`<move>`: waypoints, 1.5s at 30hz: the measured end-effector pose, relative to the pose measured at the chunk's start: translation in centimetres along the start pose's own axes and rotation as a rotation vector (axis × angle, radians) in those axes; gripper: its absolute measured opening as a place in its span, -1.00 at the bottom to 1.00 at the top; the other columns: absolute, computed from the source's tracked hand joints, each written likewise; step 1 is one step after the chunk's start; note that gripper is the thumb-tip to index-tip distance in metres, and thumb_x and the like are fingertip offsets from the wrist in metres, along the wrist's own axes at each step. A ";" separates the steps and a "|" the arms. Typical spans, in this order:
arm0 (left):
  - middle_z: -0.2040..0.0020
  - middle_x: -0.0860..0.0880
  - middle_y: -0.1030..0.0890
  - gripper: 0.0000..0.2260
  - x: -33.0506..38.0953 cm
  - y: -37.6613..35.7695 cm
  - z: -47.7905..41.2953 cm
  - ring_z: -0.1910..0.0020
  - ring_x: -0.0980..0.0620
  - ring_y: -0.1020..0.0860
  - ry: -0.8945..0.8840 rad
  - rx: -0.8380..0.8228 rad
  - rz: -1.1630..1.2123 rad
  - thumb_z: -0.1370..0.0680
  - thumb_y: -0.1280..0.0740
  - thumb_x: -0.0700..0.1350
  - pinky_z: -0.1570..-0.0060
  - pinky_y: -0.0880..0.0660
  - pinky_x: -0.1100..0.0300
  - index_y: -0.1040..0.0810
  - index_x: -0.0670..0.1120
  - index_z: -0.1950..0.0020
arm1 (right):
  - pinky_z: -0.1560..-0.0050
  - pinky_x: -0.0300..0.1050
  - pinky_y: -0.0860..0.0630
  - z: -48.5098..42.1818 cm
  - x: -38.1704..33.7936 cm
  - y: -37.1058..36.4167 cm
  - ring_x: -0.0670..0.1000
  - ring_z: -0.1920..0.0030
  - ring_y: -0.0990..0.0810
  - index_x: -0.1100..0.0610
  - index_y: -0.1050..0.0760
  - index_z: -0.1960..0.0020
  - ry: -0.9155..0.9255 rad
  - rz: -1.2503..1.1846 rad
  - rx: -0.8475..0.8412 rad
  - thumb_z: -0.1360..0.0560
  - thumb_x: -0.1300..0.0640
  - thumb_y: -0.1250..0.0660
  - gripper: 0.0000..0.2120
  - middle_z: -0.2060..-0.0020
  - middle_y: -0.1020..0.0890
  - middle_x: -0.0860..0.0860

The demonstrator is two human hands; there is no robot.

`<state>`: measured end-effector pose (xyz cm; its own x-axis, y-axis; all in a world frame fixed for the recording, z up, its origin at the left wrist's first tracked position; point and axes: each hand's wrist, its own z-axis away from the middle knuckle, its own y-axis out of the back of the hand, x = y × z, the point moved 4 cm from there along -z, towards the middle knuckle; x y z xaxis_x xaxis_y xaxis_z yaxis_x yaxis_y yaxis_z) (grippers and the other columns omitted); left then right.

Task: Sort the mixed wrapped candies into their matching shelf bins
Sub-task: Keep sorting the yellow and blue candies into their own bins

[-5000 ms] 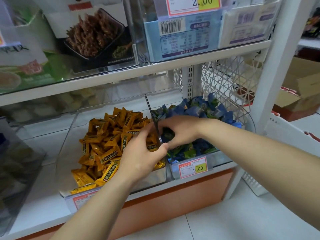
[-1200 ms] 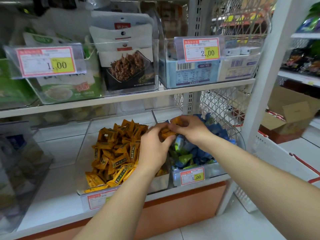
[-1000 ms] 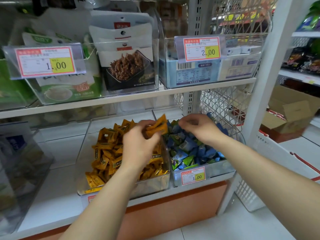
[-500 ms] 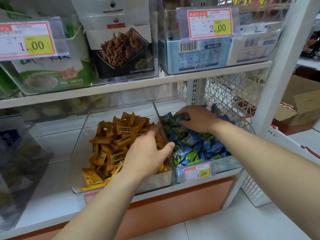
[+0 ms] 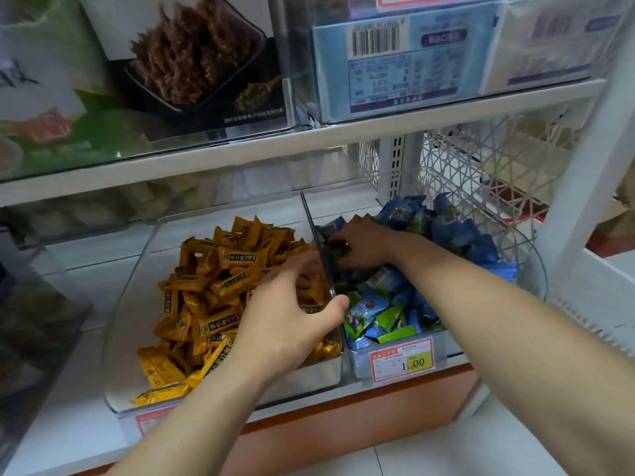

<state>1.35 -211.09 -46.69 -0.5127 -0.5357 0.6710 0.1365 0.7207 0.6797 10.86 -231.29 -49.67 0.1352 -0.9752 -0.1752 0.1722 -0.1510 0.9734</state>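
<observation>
Counting: two clear bins side by side on the lower shelf point(image 5: 89, 262), two hands working in them, two price tags showing; the candies are lying in heaps, too many to count singly.
left bin point(image 5: 137, 321): hard clear plastic with sloping walls, holding the orange candies point(image 5: 220, 290). These are flat pillow-shaped foil packs with crimped ends and dark print.
right bin point(image 5: 539, 266): same clear plastic with a rounded outer corner, holding the blue and green candies point(image 5: 385, 310). These are small, glossy, crinkled pillow packs.
left hand point(image 5: 285, 324): lying palm-down on the orange heap, fingers point(image 5: 288, 286) stretching apart over the wrappers. The thumb is hooking over the wall toward the right bin, and nothing is showing as gripped.
right hand point(image 5: 367, 243): reaching into the rear left part of the right bin. Its fingers are curling together and pinching a dark wrapped candy point(image 5: 338, 250) just beside the wall between the bins; its print is too blurred to read.
front tag point(image 5: 402, 360): white, red and yellow card reading 1.00, sitting on the right bin's front.
second tag point(image 5: 151, 419): sitting under the left bin, partly hidden by the forearm.
upper shelf point(image 5: 309, 142): white board carrying clear boxes, with a blue barcode box point(image 5: 395, 63) and a snack bag point(image 5: 196, 53).
mesh panel point(image 5: 481, 166): white wire lattice standing just behind the right bin.
</observation>
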 end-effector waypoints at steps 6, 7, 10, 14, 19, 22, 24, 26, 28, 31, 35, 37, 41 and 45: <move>-0.13 0.29 -0.55 -0.40 -0.3 -0.1 0.1 -0.12 0.24 -0.52 0.011 -0.004 0.012 -0.31 -0.32 0.36 -0.13 -0.55 0.10 -0.41 0.24 -0.33 | -0.08 0.10 -0.56 -0.3 0.0 -0.4 0.10 -0.09 -0.52 0.05 -0.54 -0.20 -0.037 0.095 0.028 -0.46 -0.14 -0.37 -0.60 -0.12 -0.56 0.08; -0.13 0.29 -0.55 -0.40 -0.3 -0.1 0.1 -0.12 0.23 -0.52 0.010 -0.006 0.013 -0.31 -0.32 0.36 -0.13 -0.55 0.09 -0.41 0.24 -0.32 | -0.04 0.08 -0.57 -0.2 0.0 -0.3 0.07 -0.05 -0.52 0.04 -0.52 -0.15 -0.029 0.077 0.053 -0.44 -0.12 -0.39 -0.64 -0.06 -0.58 0.06; -0.12 0.29 -0.55 -0.41 -0.1 -0.1 0.0 -0.11 0.23 -0.52 0.012 -0.012 0.014 -0.32 -0.32 0.35 -0.12 -0.55 0.09 -0.40 0.25 -0.33 | 0.07 -0.03 -0.54 0.3 0.1 -0.1 0.07 -0.04 -0.55 -0.02 -0.53 -0.09 -0.004 0.061 0.085 -0.47 -0.11 -0.38 -0.74 0.03 -0.58 0.02; -0.13 0.29 -0.55 -0.40 0.0 -0.1 0.0 -0.11 0.25 -0.51 0.017 -0.025 0.015 -0.32 -0.30 0.35 -0.12 -0.55 0.10 -0.41 0.23 -0.34 | 0.09 -0.03 -0.50 1.0 -0.3 0.1 0.09 -0.05 -0.51 -0.03 -0.55 -0.08 -0.023 0.132 0.008 -0.49 -0.15 -0.34 -0.74 -0.05 -0.54 0.04; -0.17 0.24 -0.55 -0.36 0.1 0.0 0.2 -0.13 0.20 -0.52 0.027 -0.043 0.021 -0.33 -0.30 0.35 -0.14 -0.54 0.09 -0.40 0.18 -0.38 | 0.03 -0.09 -0.43 1.8 -0.6 0.8 0.07 -0.07 -0.53 -0.04 -0.47 -0.25 -0.084 0.188 -0.188 -0.51 -0.25 -0.30 -0.58 -0.23 -0.57 0.06; -0.21 0.22 -0.55 -0.34 0.1 -0.1 0.3 -0.16 0.18 -0.51 0.037 -0.051 0.019 -0.33 -0.29 0.37 -0.17 -0.53 0.08 -0.38 0.18 -0.40 | 0.00 -0.08 -0.42 2.6 -0.6 0.9 0.07 -0.08 -0.51 -0.02 -0.47 -0.36 -0.147 0.197 -0.300 -0.50 -0.30 -0.29 -0.45 -0.28 -0.54 0.03; -0.22 0.21 -0.55 -0.32 0.1 0.0 0.2 -0.18 0.17 -0.51 0.043 -0.052 0.012 -0.32 -0.27 0.39 -0.18 -0.53 0.09 -0.38 0.19 -0.40 | 0.05 -0.09 -0.42 2.9 -1.0 0.9 0.05 0.00 -0.49 0.01 -0.52 -0.30 -0.156 0.190 -0.309 -0.50 -0.30 -0.29 -0.48 -0.17 -0.56 0.02; -0.23 0.20 -0.55 -0.32 0.2 0.0 0.2 -0.18 0.16 -0.51 0.045 -0.051 0.011 -0.32 -0.27 0.39 -0.17 -0.53 0.09 -0.38 0.19 -0.39 | 0.11 -0.10 -0.44 3.4 -1.2 1.0 0.04 0.04 -0.52 0.00 -0.55 -0.22 -0.120 0.143 -0.231 -0.49 -0.26 -0.31 -0.57 -0.05 -0.57 -0.02; -0.21 0.21 -0.56 -0.36 0.2 0.0 0.2 -0.17 0.16 -0.51 0.044 -0.052 0.018 -0.32 -0.28 0.38 -0.17 -0.53 0.09 -0.39 0.20 -0.37 | 0.17 -0.10 -0.46 4.1 -0.9 1.5 0.01 0.08 -0.55 -0.05 -0.55 -0.02 -0.057 0.006 -0.076 -0.48 -0.19 -0.37 -0.76 0.01 -0.61 -0.04; -0.14 0.26 -0.57 -0.46 0.2 0.1 0.1 -0.12 0.19 -0.53 0.045 -0.052 0.045 -0.32 -0.30 0.36 -0.13 -0.54 0.09 -0.42 0.26 -0.28 | 0.18 -0.24 -0.46 6.0 -0.1 3.0 -0.17 0.11 -0.58 -0.08 -0.58 0.06 -0.008 -0.330 0.187 -0.42 -0.13 -0.49 -0.81 0.11 -0.63 -0.17; -0.15 0.23 -0.58 -0.42 0.3 0.0 0.0 -0.12 0.15 -0.54 0.058 -0.053 0.035 -0.29 -0.29 0.38 -0.11 -0.56 0.06 -0.43 0.23 -0.27 | 0.08 -0.39 -0.45 8.3 1.0 3.8 -0.30 0.05 -0.59 -0.15 -0.61 -0.01 0.002 -0.600 0.328 -0.39 -0.01 -0.56 -0.77 0.06 -0.65 -0.25; -0.14 0.22 -0.58 -0.41 0.5 0.0 -0.1 -0.11 0.14 -0.54 0.068 -0.049 0.032 -0.28 -0.28 0.39 -0.11 -0.56 0.06 -0.43 0.23 -0.26 | 0.10 -0.48 -0.40 9.2 1.4 3.7 -0.30 0.00 -0.56 -0.21 -0.58 -0.02 -0.036 -0.588 0.317 -0.40 -0.03 -0.56 -0.74 0.02 -0.59 -0.31; -0.12 0.21 -0.59 -0.44 0.8 0.0 -0.2 -0.10 0.12 -0.55 0.078 -0.038 0.036 -0.28 -0.29 0.36 -0.10 -0.56 0.07 -0.44 0.23 -0.24 | -0.01 -0.27 -0.44 10.1 1.7 3.8 -0.11 -0.12 -0.53 -0.20 -0.39 -0.35 -0.125 -0.520 0.303 -0.50 -0.08 -0.44 -0.54 -0.17 -0.51 -0.19; -0.08 0.22 -0.58 -0.48 0.9 0.1 -0.1 -0.08 0.11 -0.56 0.080 -0.040 0.039 -0.31 -0.32 0.32 -0.08 -0.56 0.09 -0.43 0.22 -0.23 | -0.11 0.01 -0.51 11.1 2.8 5.2 0.10 -0.17 -0.54 -0.15 -0.37 -0.37 -0.372 -0.050 0.287 -0.54 -0.11 -0.30 -0.59 -0.27 -0.54 -0.02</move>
<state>1.02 -211.59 -46.02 -0.4367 -0.5421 0.7180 0.1901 0.7245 0.6626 1.34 -236.55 -43.47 -0.2337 -0.9495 -0.2092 -0.1146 -0.1867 0.9757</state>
